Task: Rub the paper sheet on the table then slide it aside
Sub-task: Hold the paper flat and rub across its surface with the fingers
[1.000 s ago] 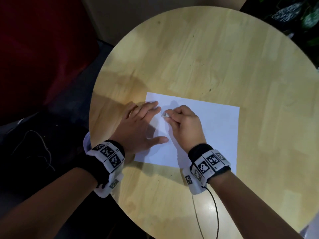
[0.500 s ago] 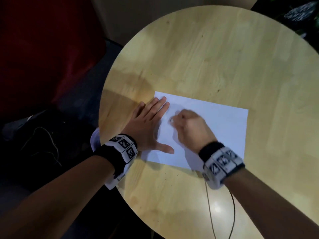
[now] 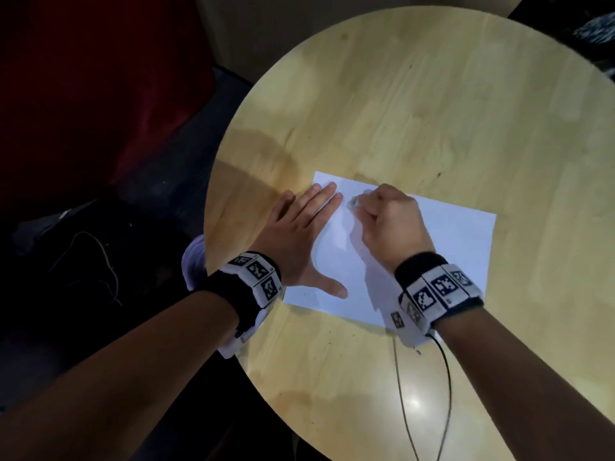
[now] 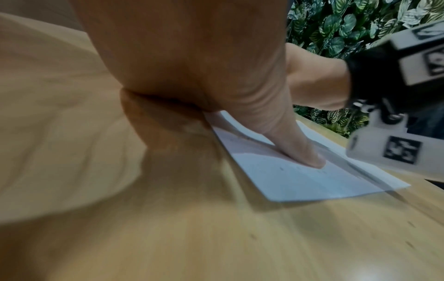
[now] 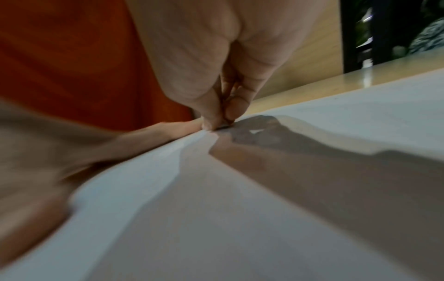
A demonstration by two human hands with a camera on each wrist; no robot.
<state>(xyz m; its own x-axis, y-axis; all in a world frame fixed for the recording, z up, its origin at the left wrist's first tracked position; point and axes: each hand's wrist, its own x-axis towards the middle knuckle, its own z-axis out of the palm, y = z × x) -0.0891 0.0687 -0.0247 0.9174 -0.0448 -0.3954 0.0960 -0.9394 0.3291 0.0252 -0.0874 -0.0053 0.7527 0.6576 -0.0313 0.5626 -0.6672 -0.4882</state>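
A white paper sheet (image 3: pixel 442 257) lies flat on the round wooden table (image 3: pixel 416 104). My left hand (image 3: pixel 299 227) lies flat with straight fingers on the sheet's left edge, thumb spread onto the paper (image 4: pixel 310 155). My right hand (image 3: pixel 389 221) is curled into a fist near the sheet's upper left part. Its fingertips pinch a small pale eraser (image 3: pixel 353 203) and hold it against the paper (image 5: pixel 240 209), right beside the left fingertips. In the right wrist view the eraser (image 5: pixel 223 126) is mostly hidden between thumb and finger.
The table's left rim (image 3: pixel 213 247) runs just beside my left wrist, with dark floor and a loose cord (image 3: pixel 100 254) beyond. A thin cable (image 3: pixel 446 394) trails from my right wrist band across the near table. Leafy plants (image 4: pixel 348 22) stand past the far side.
My right hand has moved up and left across the sheet with the eraser, ending near the left fingertips. The left hand has stayed flat on the sheet's left edge.
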